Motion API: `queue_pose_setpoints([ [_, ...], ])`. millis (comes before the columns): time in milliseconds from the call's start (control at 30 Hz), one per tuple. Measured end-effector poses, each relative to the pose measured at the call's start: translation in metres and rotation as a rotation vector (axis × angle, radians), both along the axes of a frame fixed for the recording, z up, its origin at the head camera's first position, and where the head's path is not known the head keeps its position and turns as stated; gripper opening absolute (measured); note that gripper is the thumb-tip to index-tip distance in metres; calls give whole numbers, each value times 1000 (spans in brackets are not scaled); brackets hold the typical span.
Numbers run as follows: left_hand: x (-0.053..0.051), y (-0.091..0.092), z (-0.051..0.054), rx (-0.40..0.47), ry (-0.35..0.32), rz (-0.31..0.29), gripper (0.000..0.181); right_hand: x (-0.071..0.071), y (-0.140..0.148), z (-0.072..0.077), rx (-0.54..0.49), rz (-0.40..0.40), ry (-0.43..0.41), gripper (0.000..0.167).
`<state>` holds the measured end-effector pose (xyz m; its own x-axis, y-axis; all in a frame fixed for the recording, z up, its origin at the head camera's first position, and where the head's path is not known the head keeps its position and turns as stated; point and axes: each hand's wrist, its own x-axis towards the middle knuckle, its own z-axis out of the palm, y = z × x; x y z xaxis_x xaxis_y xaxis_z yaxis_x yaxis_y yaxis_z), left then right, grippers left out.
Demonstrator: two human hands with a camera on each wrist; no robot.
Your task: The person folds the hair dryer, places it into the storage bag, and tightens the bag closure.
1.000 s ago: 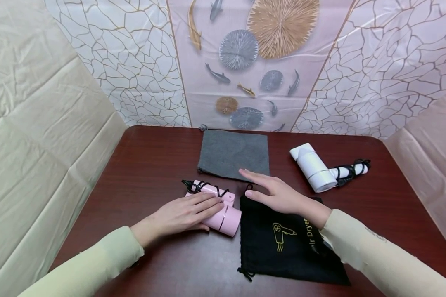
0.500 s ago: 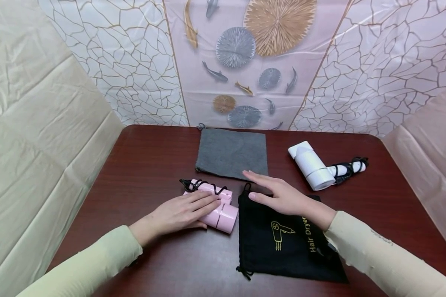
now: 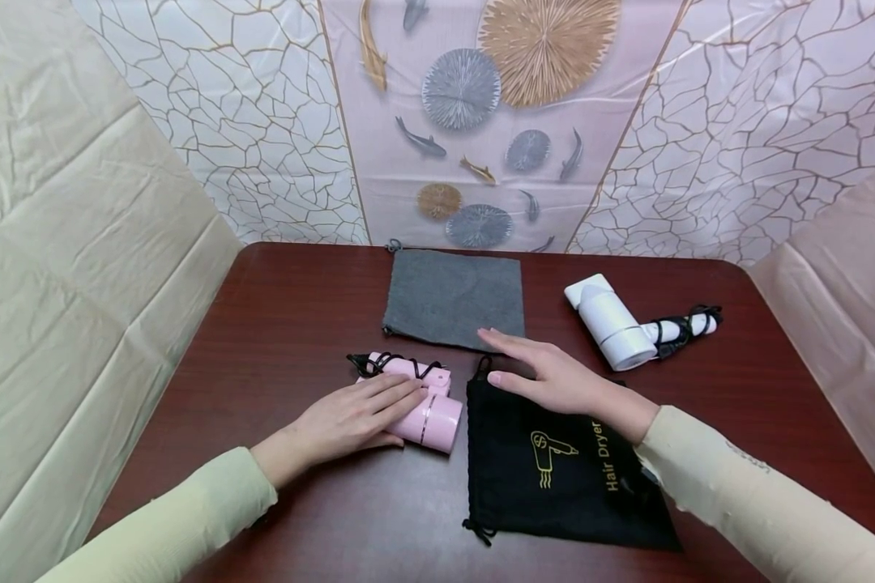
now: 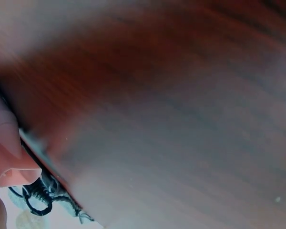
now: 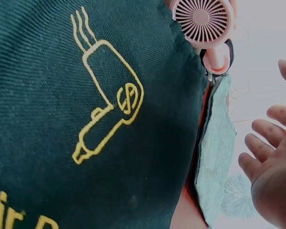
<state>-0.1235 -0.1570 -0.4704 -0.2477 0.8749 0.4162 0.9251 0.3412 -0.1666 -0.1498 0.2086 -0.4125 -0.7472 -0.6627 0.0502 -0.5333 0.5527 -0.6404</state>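
A pink hair dryer [image 3: 437, 423] lies on its side left of the table's middle, its black cord [image 3: 406, 362] wound around the handle. My left hand [image 3: 353, 411] rests over its body, fingers laid straight across the top and thumb at the near side. Part of the dryer is hidden beneath that hand. Over the far edge of a black drawstring bag [image 3: 510, 461] printed "Hair Dryer", my right hand [image 3: 550, 376] is held with extended fingers and nothing in it. The right wrist view shows the dryer's round slotted vent [image 5: 201, 19] beside the bag.
Behind both hands a grey drawstring pouch [image 3: 452, 291] lies flat. A white hair dryer [image 3: 612, 324] with a cord-wrapped handle is at the far right. Patterned cloth [image 3: 270, 121] hangs behind the dark red table [image 3: 277, 316]. The left wrist view is mostly blurred tabletop.
The head view shifts slightly, moving the whole scene a little left and up. My left hand stays on the pink hair dryer; my right hand stays over the bag's far edge.
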Motion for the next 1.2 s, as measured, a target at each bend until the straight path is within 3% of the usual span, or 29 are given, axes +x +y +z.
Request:
queue_pose_setpoints([
  [600,8,1,4,17,-14,31,82,-29,-9,-1,89,33,-3,67],
  [1200,10,1,17,26,-36,31,84,-30,-6,0,107,30,-12,67],
])
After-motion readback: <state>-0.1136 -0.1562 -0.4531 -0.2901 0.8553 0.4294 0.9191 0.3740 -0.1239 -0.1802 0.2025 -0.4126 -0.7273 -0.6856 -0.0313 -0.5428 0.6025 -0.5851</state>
